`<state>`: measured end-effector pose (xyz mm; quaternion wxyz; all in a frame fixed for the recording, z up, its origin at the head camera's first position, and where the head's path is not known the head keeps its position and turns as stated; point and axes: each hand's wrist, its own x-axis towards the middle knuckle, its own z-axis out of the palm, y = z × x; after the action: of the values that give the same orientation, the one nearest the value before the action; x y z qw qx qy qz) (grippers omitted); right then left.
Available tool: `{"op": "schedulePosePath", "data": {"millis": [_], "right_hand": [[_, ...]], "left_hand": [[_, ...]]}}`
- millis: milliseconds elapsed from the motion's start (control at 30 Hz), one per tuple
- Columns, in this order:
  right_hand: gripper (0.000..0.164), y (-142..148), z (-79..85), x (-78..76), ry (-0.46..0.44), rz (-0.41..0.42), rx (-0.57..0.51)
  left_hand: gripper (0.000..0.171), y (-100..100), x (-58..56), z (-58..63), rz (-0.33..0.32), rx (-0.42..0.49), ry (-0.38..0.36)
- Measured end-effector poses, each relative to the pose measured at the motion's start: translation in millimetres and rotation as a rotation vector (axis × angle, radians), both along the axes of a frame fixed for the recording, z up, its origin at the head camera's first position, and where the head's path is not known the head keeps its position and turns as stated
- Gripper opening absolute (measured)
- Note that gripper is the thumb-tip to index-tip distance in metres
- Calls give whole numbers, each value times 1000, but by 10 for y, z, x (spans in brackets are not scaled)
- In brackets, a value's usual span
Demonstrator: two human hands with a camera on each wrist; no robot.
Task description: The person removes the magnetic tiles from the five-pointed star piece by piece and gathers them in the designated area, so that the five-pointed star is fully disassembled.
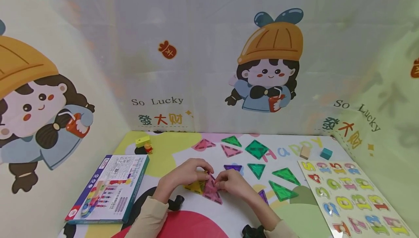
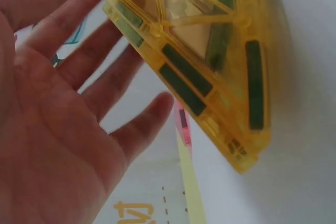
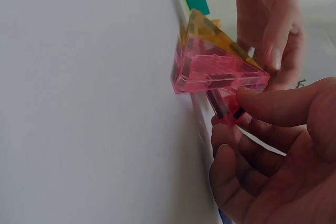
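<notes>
Yellow triangular magnetic tiles (image 2: 210, 66) join with a pink triangular magnetic tile (image 1: 212, 193) in a raised, peaked shape on the table. My left hand (image 1: 186, 174) comes in from the left, thumb and forefinger at the top of this shape; its other fingers (image 2: 123, 80) spread loosely behind the yellow tiles. With thumb and fingertips, my right hand (image 3: 278, 145) pinches a second pink tile (image 3: 224, 103) against the side of the joined pieces. Part of that tile is hidden by the fingers.
Green triangle tiles (image 1: 284, 190), a green square tile (image 1: 256, 149), purple tiles (image 1: 233, 167) and pink tiles (image 1: 231, 150) lie beyond and to the right. A boxed toy (image 1: 109, 189) is at left, a number board (image 1: 353, 198) at right. Small blocks (image 1: 326, 153) stand near the back.
</notes>
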<state>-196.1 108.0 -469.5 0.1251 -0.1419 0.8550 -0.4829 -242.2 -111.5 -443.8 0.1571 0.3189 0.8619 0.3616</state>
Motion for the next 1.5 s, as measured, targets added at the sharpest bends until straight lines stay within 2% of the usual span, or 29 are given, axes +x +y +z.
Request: {"op": "schedulePosePath", "data": {"millis": [133, 267, 433, 533, 633, 800, 933, 1100, 1233, 1367, 1500], "right_hand": [[8, 9, 16, 6, -9, 0, -4], [8, 18, 21, 10, -5, 5, -10], [9, 27, 12, 7, 4, 18, 3], [12, 34, 6, 1, 6, 27, 16], [13, 50, 10, -2, 5, 35, 15], [11, 86, 17, 5, 11, 67, -3], [10, 93, 25, 13, -19, 72, -22], [8, 83, 33, 22, -71, 77, -52], [10, 81, 30, 18, -97, 81, -50], [9, 79, 26, 8, -111, 81, -33], [9, 75, 24, 15, -110, 86, -32]], "left_hand": [[20, 56, 9, -20, -43, -3, 41], [16, 93, 16, -47, -24, -16, 57], [2, 117, 16, -60, 6, -16, 72], [4, 129, 19, -59, 9, 1, 91], [5, 134, 20, -64, 4, 46, 73], [5, 127, 10, -86, -3, 126, -15], [9, 91, -18, -90, 40, 198, -39], [20, 17, -82, -88, 189, 337, -68], [21, -24, -133, -92, 397, 413, -83], [17, -58, -185, -127, 596, 379, -90], [18, -75, -255, -203, 685, 315, -86]]}}
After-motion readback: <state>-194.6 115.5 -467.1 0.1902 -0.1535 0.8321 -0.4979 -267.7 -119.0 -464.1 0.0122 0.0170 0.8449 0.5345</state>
